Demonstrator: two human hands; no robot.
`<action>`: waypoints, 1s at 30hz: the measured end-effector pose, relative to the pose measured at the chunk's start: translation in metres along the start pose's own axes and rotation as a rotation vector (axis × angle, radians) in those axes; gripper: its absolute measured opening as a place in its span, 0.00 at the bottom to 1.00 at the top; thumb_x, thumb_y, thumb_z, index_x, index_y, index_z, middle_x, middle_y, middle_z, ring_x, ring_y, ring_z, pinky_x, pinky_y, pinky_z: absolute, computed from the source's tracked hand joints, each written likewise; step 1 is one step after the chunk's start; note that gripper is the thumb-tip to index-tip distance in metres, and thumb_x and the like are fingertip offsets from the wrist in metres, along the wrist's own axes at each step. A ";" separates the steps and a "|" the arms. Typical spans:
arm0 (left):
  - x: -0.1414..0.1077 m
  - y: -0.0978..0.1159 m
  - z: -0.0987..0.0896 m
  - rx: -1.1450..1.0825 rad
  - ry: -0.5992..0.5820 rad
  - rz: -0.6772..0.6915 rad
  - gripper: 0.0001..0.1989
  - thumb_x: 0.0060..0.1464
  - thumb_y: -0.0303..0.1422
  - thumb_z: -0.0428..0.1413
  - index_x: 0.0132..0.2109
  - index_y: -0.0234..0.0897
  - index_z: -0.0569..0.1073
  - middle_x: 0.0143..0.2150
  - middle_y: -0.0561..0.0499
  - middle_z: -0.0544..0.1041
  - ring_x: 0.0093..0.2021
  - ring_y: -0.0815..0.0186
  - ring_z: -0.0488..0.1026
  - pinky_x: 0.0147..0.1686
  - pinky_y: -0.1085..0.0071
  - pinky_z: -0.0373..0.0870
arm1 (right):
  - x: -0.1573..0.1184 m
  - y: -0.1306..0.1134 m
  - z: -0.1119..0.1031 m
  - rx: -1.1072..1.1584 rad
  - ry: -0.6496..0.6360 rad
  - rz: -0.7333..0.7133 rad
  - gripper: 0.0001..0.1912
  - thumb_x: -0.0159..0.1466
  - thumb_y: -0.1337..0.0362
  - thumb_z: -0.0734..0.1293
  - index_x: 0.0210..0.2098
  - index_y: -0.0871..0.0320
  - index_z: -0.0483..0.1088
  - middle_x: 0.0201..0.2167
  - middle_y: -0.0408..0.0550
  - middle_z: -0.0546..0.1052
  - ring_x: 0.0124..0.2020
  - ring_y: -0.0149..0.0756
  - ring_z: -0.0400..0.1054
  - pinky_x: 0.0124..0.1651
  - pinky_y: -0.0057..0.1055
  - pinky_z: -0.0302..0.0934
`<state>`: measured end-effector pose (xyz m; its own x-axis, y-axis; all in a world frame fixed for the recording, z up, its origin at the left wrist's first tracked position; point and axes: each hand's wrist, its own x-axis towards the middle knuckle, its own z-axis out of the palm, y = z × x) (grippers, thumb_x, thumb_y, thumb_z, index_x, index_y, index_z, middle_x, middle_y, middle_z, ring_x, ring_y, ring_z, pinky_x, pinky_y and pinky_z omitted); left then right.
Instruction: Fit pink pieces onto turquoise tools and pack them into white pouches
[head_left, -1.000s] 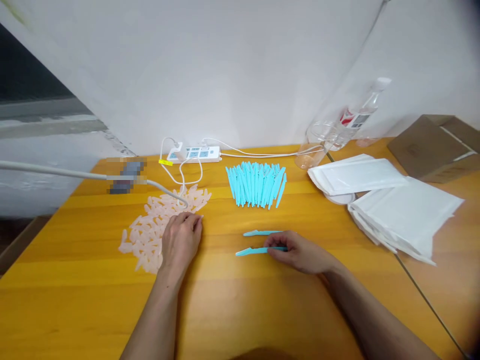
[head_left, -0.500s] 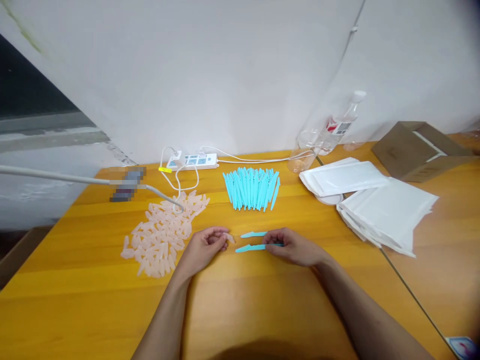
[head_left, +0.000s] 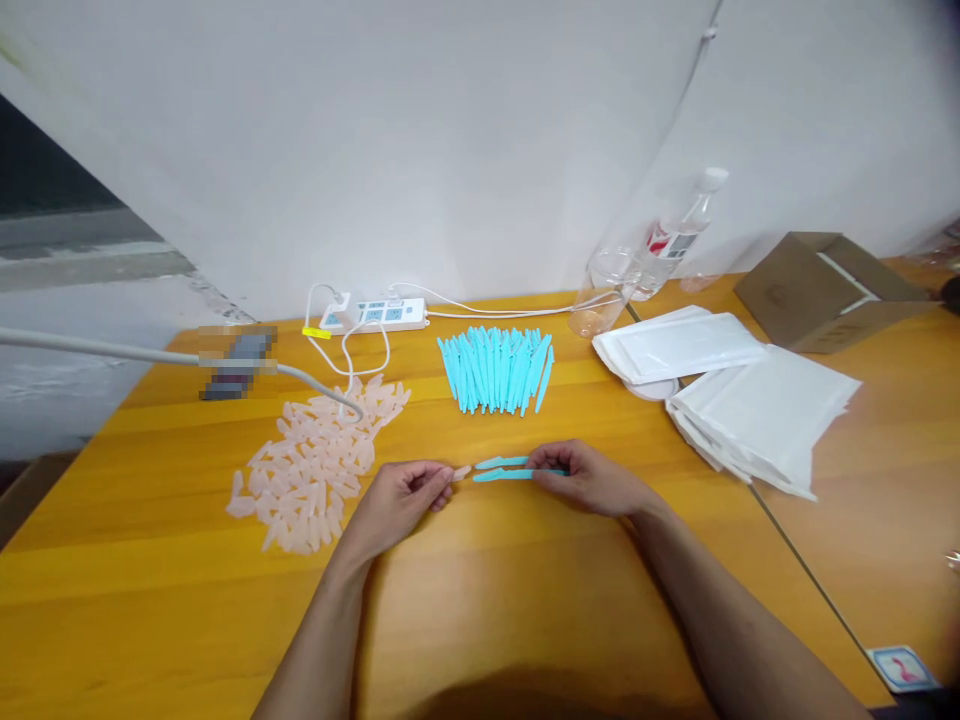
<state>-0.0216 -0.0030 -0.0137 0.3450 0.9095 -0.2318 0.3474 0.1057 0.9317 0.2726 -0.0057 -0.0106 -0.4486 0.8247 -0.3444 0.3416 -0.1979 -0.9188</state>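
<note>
Between the thumb and fingers of my left hand (head_left: pixel 409 500) is a translucent pink blade cap (head_left: pixel 463 473), its free end pointing right. My right hand (head_left: pixel 592 480) is closed on two slim light-blue eyebrow razors (head_left: pixel 506 475), which lie side by side with their blade ends toward the cap. A small gap separates the cap from the razor tips. Left of my left hand spreads a loose pile of pink caps (head_left: pixel 315 475). Beyond both hands, a row of blue razors (head_left: pixel 495 370) is bunched together on the wooden table (head_left: pixel 480 620).
A white power strip (head_left: pixel 382 316) with cables sits against the wall. A grey cable (head_left: pixel 150 353) crosses above the cap pile near a blurred dark object (head_left: pixel 241 362). At right are a plastic bottle (head_left: pixel 675 240), white packets (head_left: pixel 757 410) and a cardboard box (head_left: pixel 817 290).
The cap in my left hand has turned from drooping to nearly level, in line with the razors. The two razors have drawn closer together. The whole view has shifted slightly.
</note>
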 end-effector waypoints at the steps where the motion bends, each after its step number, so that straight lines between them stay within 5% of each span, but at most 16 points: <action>1: -0.001 0.001 0.001 0.004 -0.016 -0.006 0.20 0.59 0.46 0.58 0.38 0.32 0.81 0.29 0.48 0.79 0.27 0.70 0.72 0.29 0.75 0.69 | 0.000 0.000 0.000 -0.002 0.004 -0.002 0.16 0.63 0.54 0.66 0.38 0.61 0.74 0.23 0.38 0.65 0.23 0.25 0.52 0.25 0.24 0.46; 11: 0.001 0.002 0.028 0.079 -0.044 0.031 0.19 0.63 0.44 0.55 0.37 0.33 0.81 0.25 0.53 0.73 0.24 0.72 0.65 0.24 0.76 0.60 | -0.001 -0.004 0.007 -0.128 0.010 -0.030 0.15 0.66 0.54 0.63 0.36 0.59 0.74 0.22 0.37 0.64 0.22 0.26 0.52 0.25 0.25 0.47; 15: 0.002 -0.002 0.032 0.269 0.003 0.262 0.14 0.62 0.39 0.57 0.51 0.41 0.80 0.32 0.52 0.77 0.30 0.70 0.70 0.30 0.75 0.65 | -0.004 -0.010 0.012 -0.353 0.112 -0.104 0.16 0.67 0.55 0.63 0.34 0.58 0.77 0.24 0.41 0.73 0.24 0.29 0.59 0.28 0.26 0.51; 18: 0.005 -0.006 0.032 0.475 0.062 0.494 0.11 0.63 0.35 0.57 0.50 0.44 0.81 0.42 0.47 0.79 0.40 0.64 0.73 0.41 0.69 0.69 | -0.007 -0.014 0.012 -0.545 0.183 -0.156 0.14 0.67 0.58 0.64 0.35 0.57 0.80 0.29 0.46 0.78 0.28 0.32 0.67 0.32 0.28 0.54; 22: 0.008 -0.006 0.040 0.611 0.136 0.546 0.11 0.63 0.33 0.57 0.50 0.44 0.80 0.40 0.47 0.77 0.41 0.63 0.72 0.42 0.66 0.69 | -0.013 -0.015 0.005 -0.629 0.233 -0.177 0.14 0.68 0.59 0.64 0.34 0.57 0.80 0.32 0.48 0.78 0.31 0.34 0.70 0.35 0.29 0.57; 30: 0.013 -0.003 0.047 0.614 0.196 0.533 0.14 0.60 0.34 0.60 0.53 0.43 0.78 0.45 0.46 0.77 0.46 0.60 0.73 0.47 0.61 0.71 | 0.011 -0.016 -0.022 -0.646 0.622 -0.059 0.13 0.65 0.57 0.66 0.32 0.57 0.79 0.30 0.48 0.80 0.30 0.36 0.71 0.35 0.29 0.57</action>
<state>0.0232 -0.0105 -0.0325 0.4596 0.8349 0.3028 0.6131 -0.5450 0.5719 0.2807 0.0181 0.0044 -0.0152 0.9991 0.0390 0.8142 0.0350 -0.5795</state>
